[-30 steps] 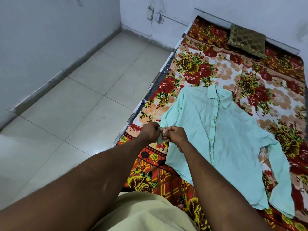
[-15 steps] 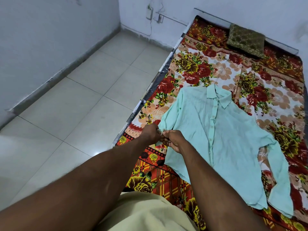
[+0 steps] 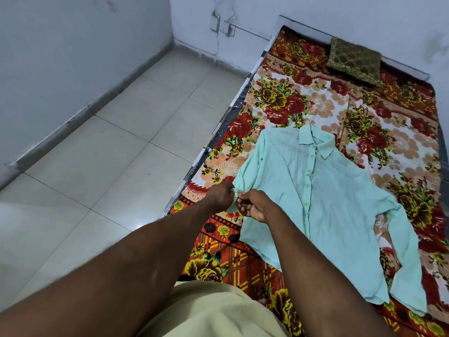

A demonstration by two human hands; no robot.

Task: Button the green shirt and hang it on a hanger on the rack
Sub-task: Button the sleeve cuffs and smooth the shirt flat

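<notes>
The sleeve cuff [image 3: 233,206] of the green shirt [image 3: 328,195] is mostly hidden where the left hand [image 3: 220,195] and right hand [image 3: 255,205] pinch it; its button cannot be seen. The bed [image 3: 279,93] runs off the right edge.

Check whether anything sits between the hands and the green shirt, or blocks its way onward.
Nothing visible does: the left hand and right hand both pinch the sleeve end of the green shirt. No rack or hanger is in view.

There is one green shirt [image 3: 328,190], one bed [image 3: 220,138], one floral sheet [image 3: 279,98] and one brown cushion [image 3: 354,60]. Two hands show: one left hand [image 3: 220,197], one right hand [image 3: 255,206]. Two switch boxes [image 3: 215,22] sit on the far wall.
</notes>
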